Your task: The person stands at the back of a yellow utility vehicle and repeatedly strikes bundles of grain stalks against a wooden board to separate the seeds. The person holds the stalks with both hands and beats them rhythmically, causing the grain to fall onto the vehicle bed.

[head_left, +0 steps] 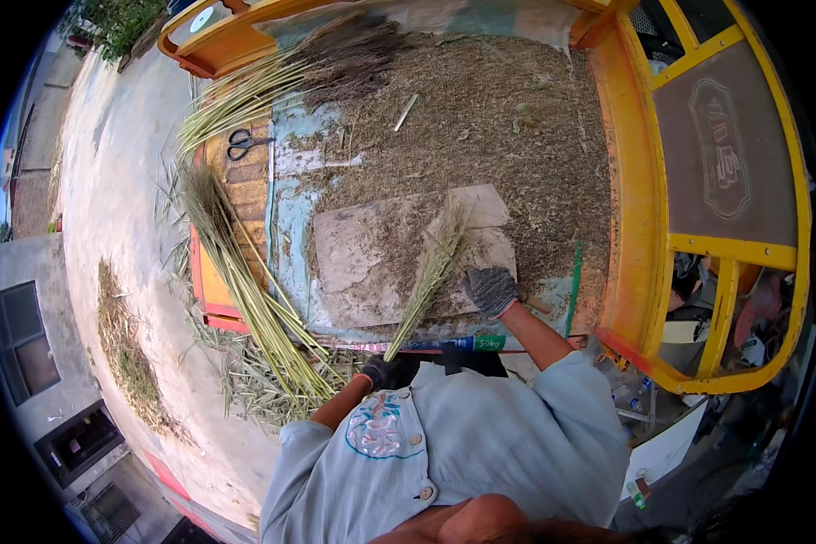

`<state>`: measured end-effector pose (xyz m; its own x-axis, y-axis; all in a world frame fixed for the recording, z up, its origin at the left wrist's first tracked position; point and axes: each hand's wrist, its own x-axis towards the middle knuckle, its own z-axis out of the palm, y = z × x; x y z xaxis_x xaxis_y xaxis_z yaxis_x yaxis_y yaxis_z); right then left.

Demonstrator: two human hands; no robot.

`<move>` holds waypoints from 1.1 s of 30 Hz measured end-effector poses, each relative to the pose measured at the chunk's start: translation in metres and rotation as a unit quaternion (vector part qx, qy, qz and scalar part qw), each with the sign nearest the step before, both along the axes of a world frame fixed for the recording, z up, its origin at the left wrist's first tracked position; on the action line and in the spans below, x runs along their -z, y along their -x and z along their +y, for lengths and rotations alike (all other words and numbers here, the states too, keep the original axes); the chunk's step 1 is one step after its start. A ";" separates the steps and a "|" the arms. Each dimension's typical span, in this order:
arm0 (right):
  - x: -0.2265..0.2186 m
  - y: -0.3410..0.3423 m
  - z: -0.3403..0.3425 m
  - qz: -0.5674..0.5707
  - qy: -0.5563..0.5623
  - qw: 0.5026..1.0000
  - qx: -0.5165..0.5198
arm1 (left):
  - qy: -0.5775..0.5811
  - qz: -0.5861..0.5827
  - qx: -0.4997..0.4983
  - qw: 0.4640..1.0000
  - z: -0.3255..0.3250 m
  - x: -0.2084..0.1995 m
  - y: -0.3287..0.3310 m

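My left hand [386, 372], in a dark glove, is closed round the lower end of a small bunch of green broom-like stalks [412, 317]. The bunch slants up over a flat, worn board [363, 245], its bushy tip resting near the board's far right part. My right hand [492, 291], in a grey knit glove, is at the board's near right corner, beside the bushy part. Its fingers look curled, and a short brownish handle-like piece [539, 306] shows by the wrist; whether the hand grips it is unclear.
Loose seeds and chaff [517, 127] cover the yellow-framed truck bed. A stalk bundle [245, 290] leans at the left edge, near black scissors [242, 143]. Another bundle [254, 95] with dark heads lies at the far left. A yellow side rail [630, 199] stands right.
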<state>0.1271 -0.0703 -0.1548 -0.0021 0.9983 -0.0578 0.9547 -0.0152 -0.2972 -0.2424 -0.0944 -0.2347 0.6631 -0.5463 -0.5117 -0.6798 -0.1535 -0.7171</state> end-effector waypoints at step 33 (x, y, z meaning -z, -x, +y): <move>0.036 -0.054 -0.012 0.101 -0.062 0.885 0.451 | -0.674 -0.253 0.535 0.442 0.044 -0.104 -0.089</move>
<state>0.1809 -0.0819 -0.1912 0.8007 0.5979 -0.0374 0.4980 -0.6992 -0.5130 -0.1533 -0.0507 -0.1307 0.6097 -0.1105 -0.7849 0.4537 0.8606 0.2312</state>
